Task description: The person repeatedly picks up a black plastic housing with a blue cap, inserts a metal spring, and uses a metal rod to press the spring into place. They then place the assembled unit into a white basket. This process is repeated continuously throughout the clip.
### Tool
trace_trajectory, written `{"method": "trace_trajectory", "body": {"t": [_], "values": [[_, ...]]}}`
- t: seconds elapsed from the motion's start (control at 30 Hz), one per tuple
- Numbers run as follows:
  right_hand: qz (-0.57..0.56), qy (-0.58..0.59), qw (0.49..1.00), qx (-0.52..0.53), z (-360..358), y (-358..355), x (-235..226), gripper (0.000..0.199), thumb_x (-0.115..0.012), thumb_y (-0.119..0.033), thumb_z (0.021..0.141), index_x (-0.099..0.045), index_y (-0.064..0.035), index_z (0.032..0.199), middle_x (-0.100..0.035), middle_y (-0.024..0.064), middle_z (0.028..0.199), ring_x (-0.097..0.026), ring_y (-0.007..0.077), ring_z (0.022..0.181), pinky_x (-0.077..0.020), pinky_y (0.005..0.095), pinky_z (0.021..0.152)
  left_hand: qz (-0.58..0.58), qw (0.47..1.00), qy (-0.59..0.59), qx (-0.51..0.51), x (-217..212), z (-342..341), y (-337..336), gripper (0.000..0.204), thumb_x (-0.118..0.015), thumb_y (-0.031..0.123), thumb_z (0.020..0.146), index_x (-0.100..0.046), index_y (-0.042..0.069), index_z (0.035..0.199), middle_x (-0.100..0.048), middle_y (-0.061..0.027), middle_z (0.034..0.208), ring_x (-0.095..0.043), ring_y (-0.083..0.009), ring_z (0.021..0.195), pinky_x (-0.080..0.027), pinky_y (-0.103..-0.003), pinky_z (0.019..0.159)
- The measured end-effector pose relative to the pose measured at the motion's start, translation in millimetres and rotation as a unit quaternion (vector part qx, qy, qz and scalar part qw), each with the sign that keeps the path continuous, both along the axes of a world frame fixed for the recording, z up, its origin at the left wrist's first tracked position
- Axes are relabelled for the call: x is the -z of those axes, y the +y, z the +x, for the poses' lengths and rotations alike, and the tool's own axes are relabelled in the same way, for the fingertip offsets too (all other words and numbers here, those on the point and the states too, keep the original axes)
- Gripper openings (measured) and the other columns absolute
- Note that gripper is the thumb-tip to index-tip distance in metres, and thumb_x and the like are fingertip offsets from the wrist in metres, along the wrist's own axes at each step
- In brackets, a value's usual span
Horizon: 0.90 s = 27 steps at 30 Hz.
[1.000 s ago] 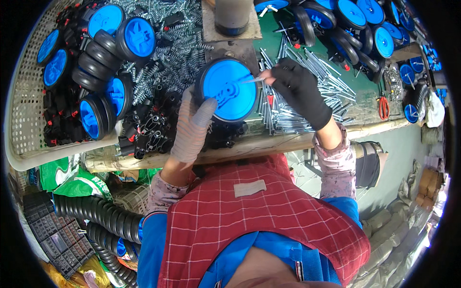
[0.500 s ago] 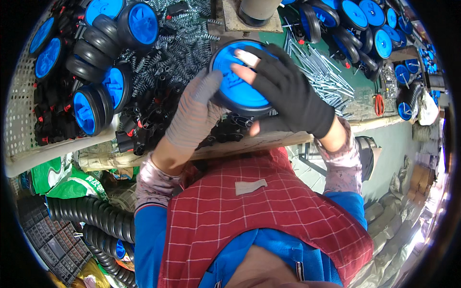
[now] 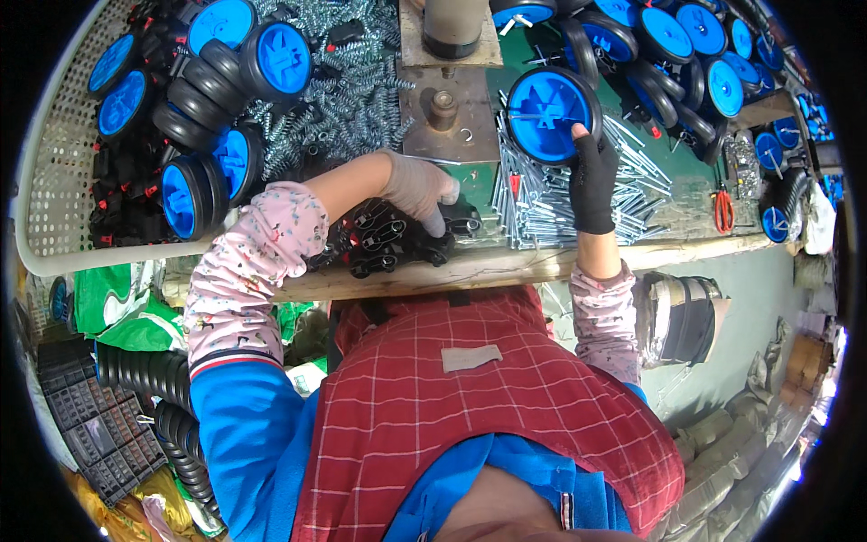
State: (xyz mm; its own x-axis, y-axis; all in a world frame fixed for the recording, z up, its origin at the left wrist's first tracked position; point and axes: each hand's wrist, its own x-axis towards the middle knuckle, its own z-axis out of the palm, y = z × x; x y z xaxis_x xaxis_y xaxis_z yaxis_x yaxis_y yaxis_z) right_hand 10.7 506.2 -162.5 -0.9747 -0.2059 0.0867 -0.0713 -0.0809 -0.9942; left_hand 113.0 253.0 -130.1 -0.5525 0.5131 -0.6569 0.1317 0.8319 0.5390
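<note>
The held wheel (image 3: 545,119) is blue with a black rim; the apron (image 3: 479,397), red (white-gridded).

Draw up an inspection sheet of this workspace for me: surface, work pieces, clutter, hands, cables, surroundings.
Surface: green bench top with a wooden front edge; metal plate near the middle.
Work pieces: blue-centred wheel, held over loose metal rods; small black parts by the front edge.
Clutter: heaped springs; perforated white basket at left; red-handled scissors at right.
Left hand: gloved, at the small black parts; grip unclear.
Right hand: black glove, gripping the wheel's rim, thumb showing.
Cables: nothing seen.
Surroundings: green-and-white sacking and dark crate at lower left; brown cartons at right.
</note>
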Motion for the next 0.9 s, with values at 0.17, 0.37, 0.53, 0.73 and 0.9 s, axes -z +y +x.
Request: {"method": "trace_trajectory", "body": {"t": [0.17,0.37,0.53,0.73,0.9], "values": [[0.005,0.161,0.986,0.035,-2.2,-10.9,33.5,0.022,-0.065,-0.008,0.093,-0.065,-0.0046,0.115,-0.061,0.0061,0.087,-0.056,0.0134,0.072,-0.0445,0.0259,0.061,0.225,0.900,0.049,-0.370,-5.3,28.0,-4.9,0.051,-0.074,0.023,0.086,-0.053,-0.003,0.125,-0.066,-0.0148,0.112,-0.064,-0.0201,0.098,-0.053,-0.032,0.084],[-0.038,0.069,0.997,0.021,7.4,-37.5,16.3,0.034,-0.068,-0.022,0.092,-0.064,0.0013,0.117,-0.066,0.0072,0.096,-0.058,0.0135,0.084,-0.0456,0.0276,0.076,0.467,0.605,-0.026,-0.645,-5.5,24.3,-1.5,0.036,-0.063,0.024,0.096,-0.056,-0.001,0.121,-0.064,-0.0137,0.114,-0.070,-0.0264,0.102,-0.060,-0.036,0.081],[-0.029,0.029,0.998,0.047,21.7,-46.4,4.7,0.045,-0.070,-0.026,0.092,-0.062,0.0040,0.124,-0.068,0.0083,0.106,-0.059,0.0140,0.095,-0.0459,0.0288,0.088,0.449,0.671,-0.010,-0.590,-11.0,29.9,2.0,0.035,-0.062,0.025,0.097,-0.058,0.000,0.121,-0.068,-0.0125,0.101,-0.071,-0.0238,0.093,-0.060,-0.035,0.078],[-0.029,0.041,0.998,0.045,25.5,-50.8,3.1,0.049,-0.071,-0.026,0.092,-0.059,0.0043,0.128,-0.068,0.0127,0.115,-0.060,0.0164,0.102,-0.0455,0.0291,0.092,0.463,0.666,-0.038,-0.583,-9.0,5.2,-4.6,0.036,-0.068,0.029,0.094,-0.059,0.004,0.118,-0.067,-0.0080,0.102,-0.072,-0.0219,0.086,-0.062,-0.035,0.077],[0.016,0.066,0.997,0.042,32.3,-58.3,-0.2,0.047,-0.071,-0.028,0.091,-0.060,0.0020,0.126,-0.068,0.0120,0.111,-0.061,0.0168,0.099,-0.0471,0.0302,0.089,0.466,0.654,-0.049,-0.593,-4.3,7.2,-7.3,0.036,-0.070,0.032,0.093,-0.060,0.006,0.117,-0.066,-0.0074,0.101,-0.073,-0.0219,0.085,-0.062,-0.035,0.076]]}}
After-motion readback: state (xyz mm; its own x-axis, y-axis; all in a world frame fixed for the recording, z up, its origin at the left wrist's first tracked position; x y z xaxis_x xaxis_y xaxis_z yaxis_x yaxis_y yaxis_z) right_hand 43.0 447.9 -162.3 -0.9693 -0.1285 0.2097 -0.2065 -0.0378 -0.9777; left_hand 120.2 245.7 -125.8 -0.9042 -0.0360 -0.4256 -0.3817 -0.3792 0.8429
